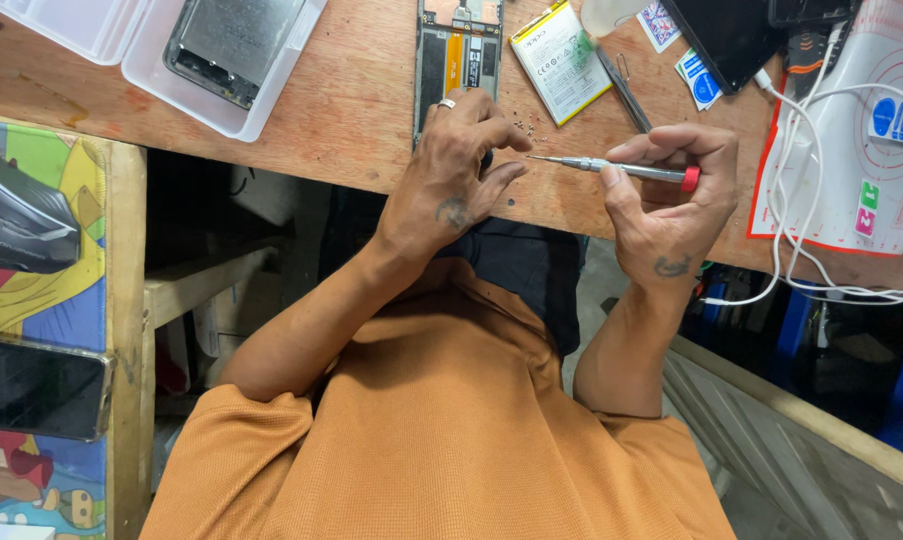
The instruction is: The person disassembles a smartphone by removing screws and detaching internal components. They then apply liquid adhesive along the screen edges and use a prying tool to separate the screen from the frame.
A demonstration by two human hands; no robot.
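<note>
Left hand (449, 178) curled, pinching something tiny and hidden at the opened phone's (458, 60) lower edge | right hand (671, 190) gripped the red-capped screwdriver (616, 169), tip by left fingertips | best kept level, slow, clear of loose screws (527, 128) beside battery (559, 60)

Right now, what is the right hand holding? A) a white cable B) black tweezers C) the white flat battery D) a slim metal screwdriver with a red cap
D: the right hand pinches a slim metal screwdriver with a red cap, tip pointed at the left hand, which rests on the opened phone frame on the wooden table.
</note>
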